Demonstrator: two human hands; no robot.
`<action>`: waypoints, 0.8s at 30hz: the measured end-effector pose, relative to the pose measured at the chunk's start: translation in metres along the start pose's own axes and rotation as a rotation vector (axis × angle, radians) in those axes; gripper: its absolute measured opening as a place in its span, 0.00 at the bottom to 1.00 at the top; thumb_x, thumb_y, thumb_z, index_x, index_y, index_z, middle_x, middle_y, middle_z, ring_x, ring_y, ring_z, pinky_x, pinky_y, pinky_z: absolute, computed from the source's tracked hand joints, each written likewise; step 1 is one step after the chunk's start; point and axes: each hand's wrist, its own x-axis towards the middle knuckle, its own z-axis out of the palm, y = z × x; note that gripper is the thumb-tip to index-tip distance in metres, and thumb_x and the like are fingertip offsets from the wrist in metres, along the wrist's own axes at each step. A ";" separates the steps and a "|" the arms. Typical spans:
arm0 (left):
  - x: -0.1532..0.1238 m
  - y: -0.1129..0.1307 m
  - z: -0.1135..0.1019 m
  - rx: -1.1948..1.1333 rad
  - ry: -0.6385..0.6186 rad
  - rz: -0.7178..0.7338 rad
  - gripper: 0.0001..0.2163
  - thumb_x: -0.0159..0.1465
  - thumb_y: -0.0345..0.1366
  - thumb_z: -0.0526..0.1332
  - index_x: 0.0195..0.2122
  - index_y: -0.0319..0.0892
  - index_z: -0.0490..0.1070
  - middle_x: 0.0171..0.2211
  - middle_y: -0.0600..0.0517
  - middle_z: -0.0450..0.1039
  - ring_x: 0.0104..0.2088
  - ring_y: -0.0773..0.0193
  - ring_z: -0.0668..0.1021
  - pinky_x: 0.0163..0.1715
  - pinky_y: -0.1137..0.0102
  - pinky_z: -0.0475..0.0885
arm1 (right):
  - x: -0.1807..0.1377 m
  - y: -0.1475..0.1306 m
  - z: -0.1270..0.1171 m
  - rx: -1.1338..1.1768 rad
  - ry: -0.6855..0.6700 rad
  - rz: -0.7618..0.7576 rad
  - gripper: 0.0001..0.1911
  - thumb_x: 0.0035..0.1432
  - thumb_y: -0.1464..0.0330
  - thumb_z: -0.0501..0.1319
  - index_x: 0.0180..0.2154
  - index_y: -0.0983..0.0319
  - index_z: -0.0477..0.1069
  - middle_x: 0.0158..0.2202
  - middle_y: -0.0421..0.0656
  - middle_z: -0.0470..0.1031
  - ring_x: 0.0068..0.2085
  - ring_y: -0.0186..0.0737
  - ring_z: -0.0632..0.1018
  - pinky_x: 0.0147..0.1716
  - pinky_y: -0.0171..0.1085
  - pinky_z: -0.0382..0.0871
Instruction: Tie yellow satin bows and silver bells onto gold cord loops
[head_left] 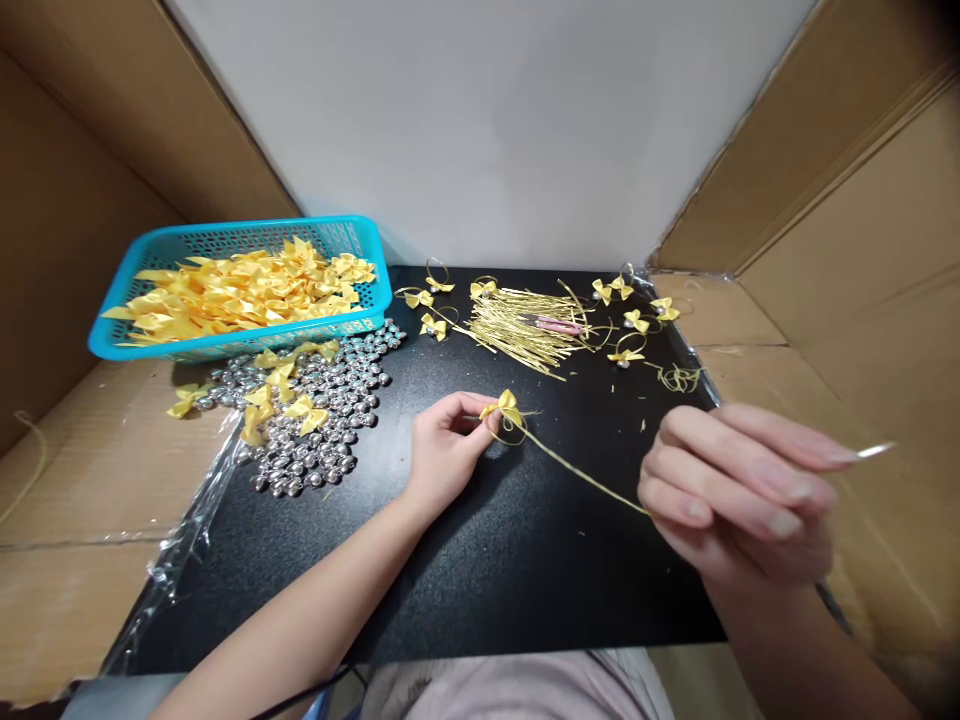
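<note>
My left hand [448, 445] is closed, pinching a yellow satin bow [508, 405] with a thin gold loop hanging around its front. From the bow, a length of yellow-gold cord [585, 477] stretches tautly down and right to my right hand [739, 490]. That hand is raised close to the camera, fingers curled, with the cord running in by the little finger. A thin shiny silver piece, like a needle [876, 450], sticks out past its fingertips, partly blurred. Behind the bow lies a pile of cut gold ties [517, 330].
A blue plastic basket [382, 280] of yellow bows stands at back left. Silver bells [300, 455] with several loose bows lie before it. Finished-looking bows with bells [636, 322], a pink tool [559, 326] and tangled cord [679, 378] lie behind. Cardboard walls [862, 200] flank the black table [525, 580].
</note>
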 end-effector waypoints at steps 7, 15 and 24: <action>0.003 -0.006 0.000 0.041 0.006 -0.008 0.08 0.55 0.39 0.70 0.27 0.39 0.78 0.32 0.47 0.82 0.29 0.65 0.79 0.29 0.73 0.72 | -0.007 -0.014 0.003 -0.105 -0.020 -0.017 0.04 0.54 0.56 0.69 0.29 0.41 0.76 0.16 0.31 0.59 0.13 0.27 0.59 0.19 0.33 0.68; 0.008 -0.006 0.001 -0.083 0.054 -0.123 0.12 0.50 0.40 0.73 0.26 0.38 0.76 0.29 0.47 0.81 0.27 0.66 0.79 0.30 0.72 0.73 | -0.022 -0.013 0.003 0.184 0.024 0.115 0.08 0.47 0.57 0.73 0.28 0.47 0.77 0.19 0.32 0.66 0.13 0.26 0.66 0.17 0.30 0.69; 0.017 -0.012 -0.001 -0.186 0.105 -0.171 0.15 0.47 0.43 0.74 0.25 0.38 0.74 0.26 0.49 0.80 0.23 0.68 0.77 0.26 0.73 0.71 | -0.048 0.012 0.031 0.912 -0.380 0.295 0.03 0.58 0.65 0.67 0.31 0.50 0.75 0.23 0.27 0.69 0.13 0.19 0.62 0.24 0.23 0.70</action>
